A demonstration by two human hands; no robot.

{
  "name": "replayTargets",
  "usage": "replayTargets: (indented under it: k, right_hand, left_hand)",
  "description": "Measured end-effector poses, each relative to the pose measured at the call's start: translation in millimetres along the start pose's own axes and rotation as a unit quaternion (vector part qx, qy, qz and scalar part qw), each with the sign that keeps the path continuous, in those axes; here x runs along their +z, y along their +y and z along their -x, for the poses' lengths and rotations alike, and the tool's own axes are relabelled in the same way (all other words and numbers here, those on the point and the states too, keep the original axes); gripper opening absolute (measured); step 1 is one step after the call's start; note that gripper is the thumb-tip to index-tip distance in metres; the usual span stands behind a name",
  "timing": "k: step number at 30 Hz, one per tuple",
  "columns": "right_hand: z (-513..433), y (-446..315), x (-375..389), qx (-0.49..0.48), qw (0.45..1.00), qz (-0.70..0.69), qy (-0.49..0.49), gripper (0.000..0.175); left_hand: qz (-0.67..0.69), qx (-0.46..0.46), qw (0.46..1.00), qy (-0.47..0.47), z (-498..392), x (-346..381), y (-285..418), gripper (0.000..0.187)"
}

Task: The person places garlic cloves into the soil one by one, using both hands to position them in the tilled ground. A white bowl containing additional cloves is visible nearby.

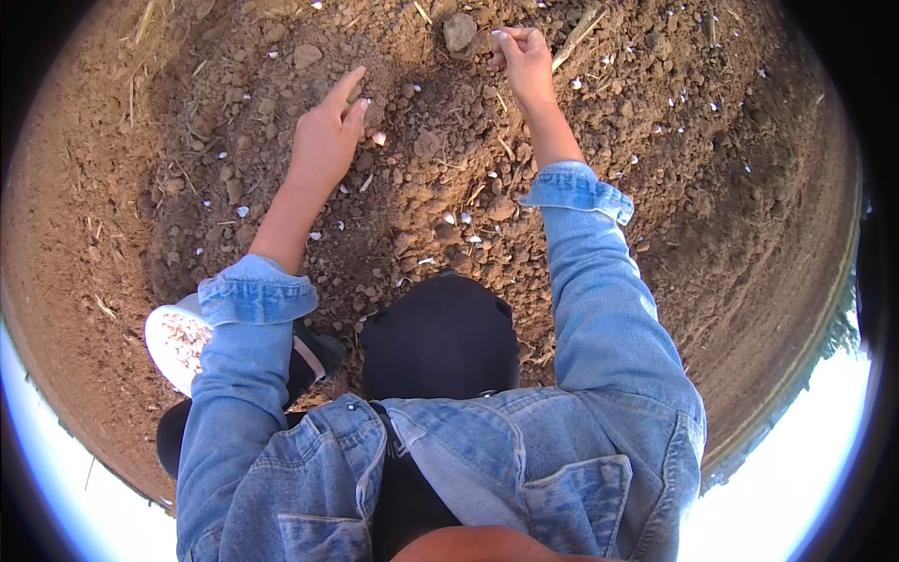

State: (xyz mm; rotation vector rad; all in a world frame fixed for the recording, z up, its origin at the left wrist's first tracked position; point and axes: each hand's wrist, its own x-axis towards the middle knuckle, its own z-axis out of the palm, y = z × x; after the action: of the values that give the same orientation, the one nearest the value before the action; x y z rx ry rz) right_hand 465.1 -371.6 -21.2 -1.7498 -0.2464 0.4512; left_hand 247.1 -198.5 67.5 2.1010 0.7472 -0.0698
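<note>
My left hand [329, 137] is over the brown soil, index finger extended and thumb apart, with nothing seen in its grip. Close to its thumb lies a garlic clove [379, 138]. My right hand [523, 60] reaches farther forward, thumb and fingers pinched on a small pale piece that looks like a garlic clove [497, 33]. A grey stone [460, 31] rests just left of that hand. Several more cloves [449, 218] lie scattered on the soil between my arms and to both sides.
A white bucket [160, 351] of cloves stands beside my left sleeve, partly hidden by it. My dark-clad knee [441, 337] is on the ground at the centre. A dry stalk [579, 38] lies right of my right hand. Clods and straw bits cover the soil.
</note>
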Motion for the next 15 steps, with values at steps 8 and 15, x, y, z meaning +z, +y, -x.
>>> replayTargets:
  k: [8, 15]
  right_hand:
    - [-59.9, 67.8, 17.9, -0.112, 0.945, 0.306, 0.001, 0.023]
    - [-47.9, 44.8, 5.8, 0.059, 0.954, 0.234, -0.178, 0.019]
  left_hand:
    - [0.071, -0.049, 0.996, -0.010, 17.8, -30.0, -46.5, 0.039]
    - [0.128, -0.076, 0.988, -0.032, 34.0, -46.4, -64.2, 0.030]
